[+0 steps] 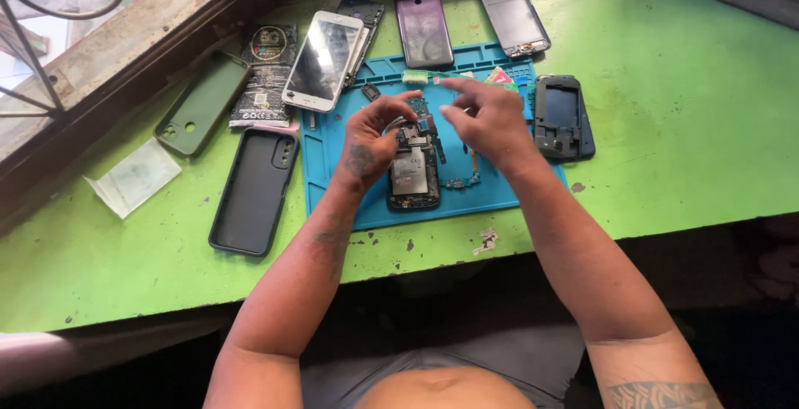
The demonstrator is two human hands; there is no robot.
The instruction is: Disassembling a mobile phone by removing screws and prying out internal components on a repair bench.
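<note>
Opened phone (414,176) lies lengthwise away from the person; left hand (370,138) pinches its top, right hand (487,118) half-curled, empty.

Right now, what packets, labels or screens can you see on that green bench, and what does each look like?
Black packet: far left, flat, square, gold round emblem.
Black battery: just below it, white label patches.
White phone: face up, overlapping blue mat, blank glossy screen.
Opened phone: on the mat beside left hand, silver label.
</note>
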